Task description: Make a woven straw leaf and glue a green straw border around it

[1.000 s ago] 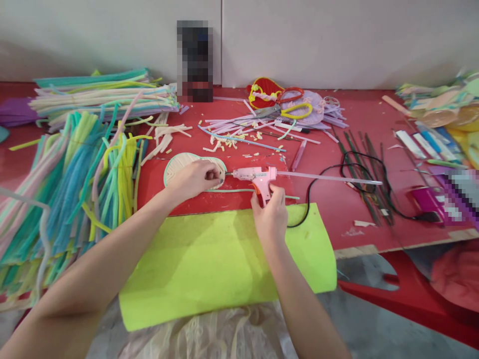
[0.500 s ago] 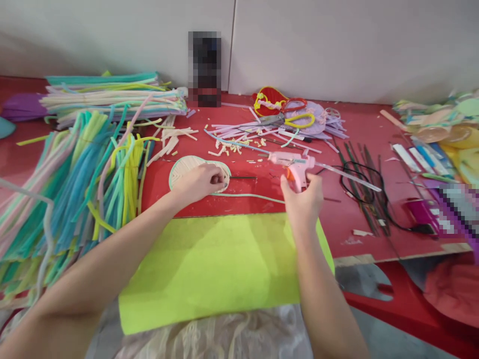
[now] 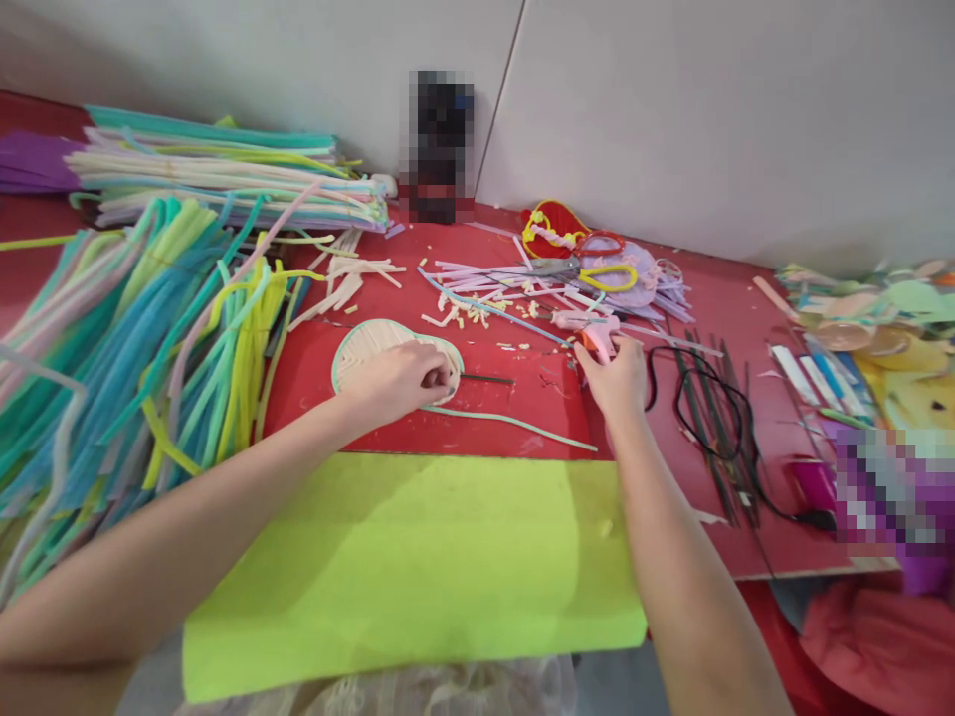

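A cream pad [image 3: 373,343] of coiled pipe cleaners, shaped like a figure eight with a pale green border, lies on the red table. My left hand [image 3: 407,380] pinches its right end, fingers curled; the fingertips are partly hidden. From that end a loose pale green pipe cleaner [image 3: 514,421] trails right, and a thin dark stick [image 3: 486,377] points out beside it. My right hand [image 3: 618,376] is closed around the handle of a pink glue gun [image 3: 601,333], its nozzle facing left near the purple trimmings. A clear glue stick [image 3: 675,339] protrudes from its back.
Pipe cleaner bundles [image 3: 179,328] crowd the left side. Yellow-handled scissors [image 3: 608,277] lie among purple strips at the back. A black cable [image 3: 682,418] loops over dark sticks at right. A yellow-green sheet [image 3: 418,567] covers the near side. A pixelated dark object [image 3: 442,144] stands against the wall.
The view has tilted. My right hand has taken the glue gun farther back, toward the purple strips and scraps. My left hand keeps its place at the pad's right end.
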### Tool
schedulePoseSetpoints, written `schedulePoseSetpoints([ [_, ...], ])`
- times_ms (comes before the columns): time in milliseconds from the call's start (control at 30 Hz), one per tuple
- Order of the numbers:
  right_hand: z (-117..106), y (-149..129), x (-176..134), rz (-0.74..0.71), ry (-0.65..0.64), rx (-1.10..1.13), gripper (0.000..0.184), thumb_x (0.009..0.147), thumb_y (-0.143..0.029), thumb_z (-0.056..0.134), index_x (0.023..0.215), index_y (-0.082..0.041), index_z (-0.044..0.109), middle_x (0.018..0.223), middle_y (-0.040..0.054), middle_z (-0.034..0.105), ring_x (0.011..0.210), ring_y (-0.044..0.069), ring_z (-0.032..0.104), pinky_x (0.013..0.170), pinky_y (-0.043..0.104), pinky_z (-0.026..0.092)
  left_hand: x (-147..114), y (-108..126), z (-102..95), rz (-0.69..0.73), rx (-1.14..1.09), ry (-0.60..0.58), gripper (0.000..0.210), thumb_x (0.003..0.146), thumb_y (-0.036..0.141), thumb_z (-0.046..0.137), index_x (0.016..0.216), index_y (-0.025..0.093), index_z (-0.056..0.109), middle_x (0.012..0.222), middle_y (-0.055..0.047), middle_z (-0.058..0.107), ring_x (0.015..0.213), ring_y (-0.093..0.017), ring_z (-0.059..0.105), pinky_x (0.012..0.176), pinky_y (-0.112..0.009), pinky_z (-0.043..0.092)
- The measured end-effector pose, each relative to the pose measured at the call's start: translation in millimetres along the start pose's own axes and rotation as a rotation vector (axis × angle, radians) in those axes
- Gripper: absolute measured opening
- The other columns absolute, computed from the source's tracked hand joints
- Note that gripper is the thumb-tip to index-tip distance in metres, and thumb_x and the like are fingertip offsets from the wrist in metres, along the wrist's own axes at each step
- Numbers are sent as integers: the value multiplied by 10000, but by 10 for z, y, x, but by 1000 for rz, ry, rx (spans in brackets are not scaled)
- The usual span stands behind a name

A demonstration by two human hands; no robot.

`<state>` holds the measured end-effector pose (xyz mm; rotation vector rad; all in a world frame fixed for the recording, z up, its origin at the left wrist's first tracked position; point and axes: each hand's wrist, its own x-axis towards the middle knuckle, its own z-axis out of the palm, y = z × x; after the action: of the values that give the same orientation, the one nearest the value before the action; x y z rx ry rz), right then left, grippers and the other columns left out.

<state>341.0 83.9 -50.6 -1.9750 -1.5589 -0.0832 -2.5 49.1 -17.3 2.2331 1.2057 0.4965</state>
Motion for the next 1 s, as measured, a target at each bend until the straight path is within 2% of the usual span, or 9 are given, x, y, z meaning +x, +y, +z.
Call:
schedulePoseSetpoints([
  [100, -137, -102, -69, -121, 123, -38, 482, 735, -529, 707, 1008, -149, 592, 1087, 169, 566, 1064, 318, 532, 947, 511, 426, -1, 12, -3, -42, 7, 2, 62, 788, 197, 576, 740, 192, 616, 750, 10, 621, 661, -118, 522, 601, -249, 346],
  [167, -288, -265, -162, -210, 138, 38, 379, 795, -492, 677, 986, -170, 619, 1065, 138, 573, 1026, 287, 555, 950, 495, 436, 5, 19, 1, -72, 20, 1, 77, 794, 225, 579, 731, 193, 609, 732, 11, 610, 643, -116, 509, 578, -250, 331],
  [267, -489, -587, -384, -389, -196, 290, 216, 877, -396, 626, 988, -211, 640, 957, 58, 611, 817, 186, 602, 792, 365, 518, 21, 21, 12, -88, 29, -3, 78, 792, 227, 582, 725, 197, 605, 707, 19, 599, 626, -113, 496, 568, -252, 322],
  [333, -551, -777, -552, -535, -400, 363, 205, 868, -355, 661, 1024, -224, 643, 972, 50, 629, 912, 192, 617, 856, 358, 508, 30, 15, 18, -69, 21, -6, 66, 785, 200, 581, 722, 195, 601, 718, 21, 606, 645, -113, 504, 591, -252, 338],
  [400, -545, -895, -690, -647, -511, 367, 200, 883, -324, 648, 1056, -224, 636, 983, 57, 631, 955, 200, 613, 887, 370, 497, 33, 6, 20, -41, 10, -7, 65, 783, 174, 578, 722, 189, 593, 746, 17, 620, 674, -114, 518, 623, -252, 359],
  [467, -489, -934, -773, -698, -563, 345, 179, 901, -295, 624, 1060, -215, 631, 992, 67, 633, 967, 209, 609, 882, 378, 496, 32, -3, 18, -13, 3, -6, 63, 789, 162, 577, 733, 185, 592, 766, 13, 629, 699, -117, 530, 651, -253, 374],
  [667, -319, -827, -775, -800, -589, 292, 125, 946, -198, 536, 1001, -198, 648, 941, 62, 670, 877, 197, 610, 813, 359, 484, 28, -11, 11, 33, -25, -11, 81, 798, 140, 578, 729, 181, 591, 777, 5, 636, 713, -123, 538, 681, -257, 395],
  [867, -316, -806, -665, -1022, -513, 105, 241, 944, -109, 477, 1088, -194, 651, 1024, 84, 691, 926, 229, 587, 792, 382, 434, 34, -3, 6, 17, -38, -15, 91, 805, 147, 571, 730, 182, 608, 774, -4, 641, 711, -127, 538, 669, -255, 394],
  [1000, -298, -880, -560, -1140, -440, 71, 237, 952, -96, 457, 1075, -161, 649, 1024, 89, 698, 941, 222, 583, 794, 366, 429, 30, -10, 7, 7, -42, -13, 73, 800, 151, 592, 744, 184, 626, 767, -1, 639, 710, -126, 536, 669, -251, 389],
])
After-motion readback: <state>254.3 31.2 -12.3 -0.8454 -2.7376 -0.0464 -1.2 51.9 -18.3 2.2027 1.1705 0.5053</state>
